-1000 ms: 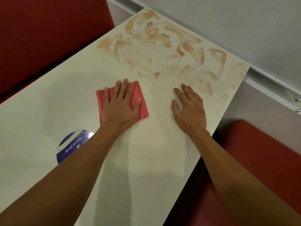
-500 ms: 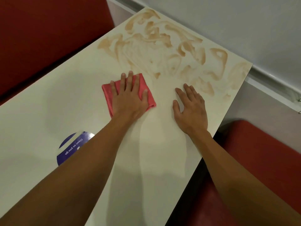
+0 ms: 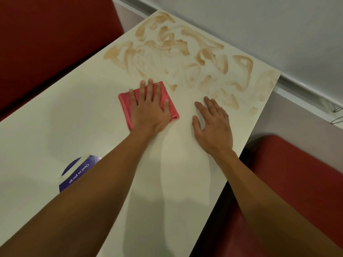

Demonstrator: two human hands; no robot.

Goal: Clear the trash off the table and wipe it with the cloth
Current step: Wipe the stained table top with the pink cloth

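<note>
A folded pink cloth (image 3: 126,103) lies flat on the cream table (image 3: 65,112), and my left hand (image 3: 151,108) presses down on it with straight fingers. The cloth's far edge sits just short of a wide brown smear (image 3: 185,60) that covers the far end of the table. My right hand (image 3: 213,127) rests flat on the bare tabletop to the right of the cloth, fingers spread, holding nothing.
A purple round sticker (image 3: 78,173) reading "Clean as you go" is on the table, partly under my left forearm. Red bench seats stand at the left (image 3: 46,43) and lower right (image 3: 297,182). A grey wall (image 3: 259,25) runs behind the table's far edge.
My left hand has pushed the cloth forward, away from me, up to the near edge of the brown smear. My right hand has stayed in place.
</note>
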